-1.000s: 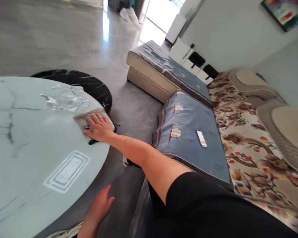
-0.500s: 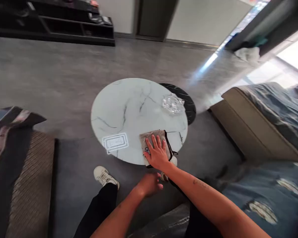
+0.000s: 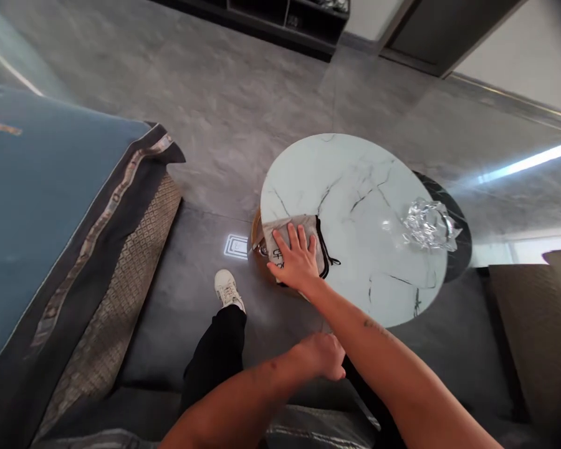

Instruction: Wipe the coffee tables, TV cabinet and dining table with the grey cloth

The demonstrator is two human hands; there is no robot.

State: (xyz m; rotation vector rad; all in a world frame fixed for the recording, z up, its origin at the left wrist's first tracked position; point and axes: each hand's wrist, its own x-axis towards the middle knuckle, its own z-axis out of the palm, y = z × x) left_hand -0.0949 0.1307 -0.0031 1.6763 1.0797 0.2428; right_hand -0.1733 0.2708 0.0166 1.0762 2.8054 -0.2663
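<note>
My right hand [image 3: 298, 260] lies flat, fingers spread, pressing a grey cloth with black trim [image 3: 285, 236] onto the near-left edge of a round white marble table [image 3: 355, 206]. A clear glass ashtray [image 3: 427, 223] sits on the table's right side, well away from the cloth. Below the table's near edge my left hand [image 3: 325, 355] hangs over my knee with its fingers curled in, and nothing shows inside them.
A lower black round table [image 3: 460, 240] peeks out behind the white one. A blue-covered sofa [image 3: 51, 206] fills the left, another sofa [image 3: 533, 312] the right. My leg and white shoe [image 3: 227, 288] stand on the grey floor. A dark low cabinet [image 3: 280, 15] lines the far wall.
My right hand has slid the cloth leftwards along the table's near edge. My left hand has curled shut near my knee. The view has swung round to the left.
</note>
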